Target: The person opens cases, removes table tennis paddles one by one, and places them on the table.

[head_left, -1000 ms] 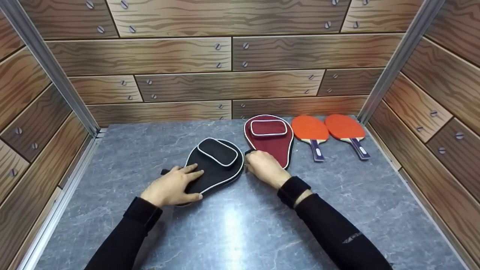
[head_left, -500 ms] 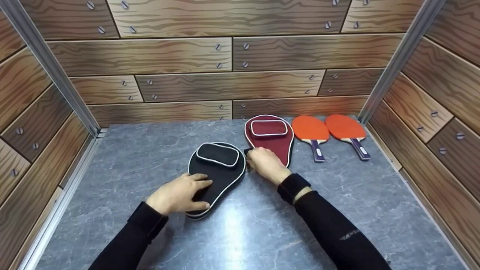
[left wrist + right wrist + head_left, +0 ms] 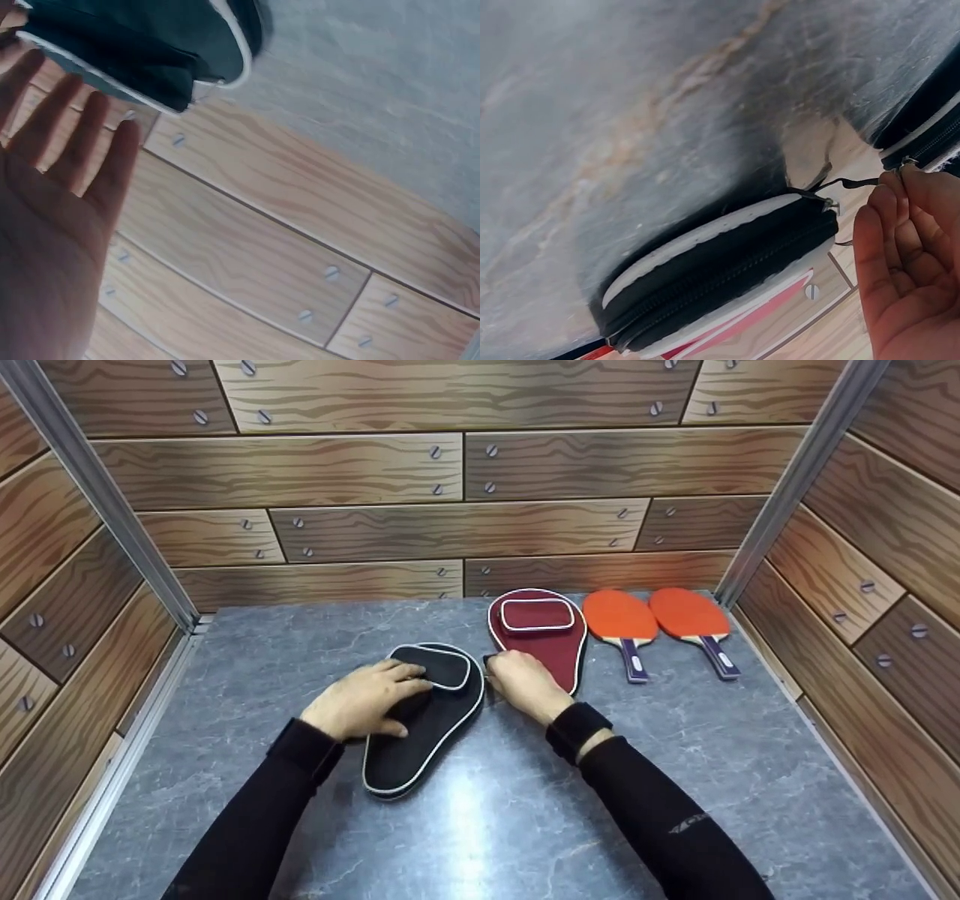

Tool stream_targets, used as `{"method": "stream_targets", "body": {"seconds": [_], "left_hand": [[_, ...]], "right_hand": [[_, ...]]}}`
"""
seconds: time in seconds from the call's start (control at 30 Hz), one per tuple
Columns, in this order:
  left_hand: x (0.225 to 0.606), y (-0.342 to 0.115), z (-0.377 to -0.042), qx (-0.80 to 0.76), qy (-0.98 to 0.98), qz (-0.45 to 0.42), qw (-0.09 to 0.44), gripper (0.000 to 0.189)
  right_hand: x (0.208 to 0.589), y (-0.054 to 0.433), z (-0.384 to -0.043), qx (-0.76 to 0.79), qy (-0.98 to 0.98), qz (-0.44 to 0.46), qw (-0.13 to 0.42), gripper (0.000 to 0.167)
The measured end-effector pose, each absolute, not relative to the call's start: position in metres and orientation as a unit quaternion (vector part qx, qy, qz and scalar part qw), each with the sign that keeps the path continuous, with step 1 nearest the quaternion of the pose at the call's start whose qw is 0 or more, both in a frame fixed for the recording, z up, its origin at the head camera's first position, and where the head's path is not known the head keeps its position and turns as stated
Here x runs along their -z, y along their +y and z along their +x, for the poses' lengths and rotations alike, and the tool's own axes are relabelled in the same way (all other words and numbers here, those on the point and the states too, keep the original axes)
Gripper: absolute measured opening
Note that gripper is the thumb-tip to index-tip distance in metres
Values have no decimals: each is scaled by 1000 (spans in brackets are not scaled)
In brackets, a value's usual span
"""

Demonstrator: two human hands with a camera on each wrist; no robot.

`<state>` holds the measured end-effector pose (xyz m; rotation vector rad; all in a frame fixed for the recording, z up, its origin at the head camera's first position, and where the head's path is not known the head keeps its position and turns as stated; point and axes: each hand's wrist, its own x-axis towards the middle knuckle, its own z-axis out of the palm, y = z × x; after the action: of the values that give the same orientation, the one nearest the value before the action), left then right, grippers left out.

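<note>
A black table tennis paddle case (image 3: pixel 427 727) with white piping lies on the table, its narrow end toward me. My left hand (image 3: pixel 367 697) rests over its left side, fingertips on the raised pocket (image 3: pixel 446 669). Those fingers look nearly straight in the left wrist view, beside a gap along the piped edge (image 3: pixel 112 82). At the case's right edge, my right hand (image 3: pixel 525 679) pinches a small zipper pull (image 3: pixel 906 162) between thumb and fingertips. Beyond that hand lies a red paddle case (image 3: pixel 536 641), its lower left part covered by the hand.
Two orange paddles (image 3: pixel 620 616) (image 3: pixel 690 615) with purple handles lie at the back right, beside the red case. Wood-patterned panels (image 3: pixel 360 472) wall in the grey table (image 3: pixel 525 825) at the back and sides. A dark cord (image 3: pixel 847 182) hangs near the right fingers.
The black case has turned so its narrow end points more toward me. My left hand has slid up from its lower part to the pocket. The right hand stays at the case's edge.
</note>
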<state>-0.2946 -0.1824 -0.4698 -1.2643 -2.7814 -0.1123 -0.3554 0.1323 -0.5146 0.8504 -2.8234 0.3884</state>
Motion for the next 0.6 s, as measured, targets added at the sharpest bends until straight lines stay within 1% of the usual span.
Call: {"method": "stream_targets", "body": {"seconds": [0.17,0.33,0.5,0.6], "left_hand": [[469,-183,-309,21,-903,-427,30,100],[470,-177,-319,0,-897,-441,-5,116],[472,-171,-322,9,-895,-442,-57,120],[474,-170,-322,23,-896,-436,-77,120]], "right_hand": [[514,126,-358,-129,-944,293,79,17],[514,119,-361,-121,-943,300,78,15],[516,112,-361,-123,-938,316,72,15],[516,111,-361,-123,-935,325,72,18]]}}
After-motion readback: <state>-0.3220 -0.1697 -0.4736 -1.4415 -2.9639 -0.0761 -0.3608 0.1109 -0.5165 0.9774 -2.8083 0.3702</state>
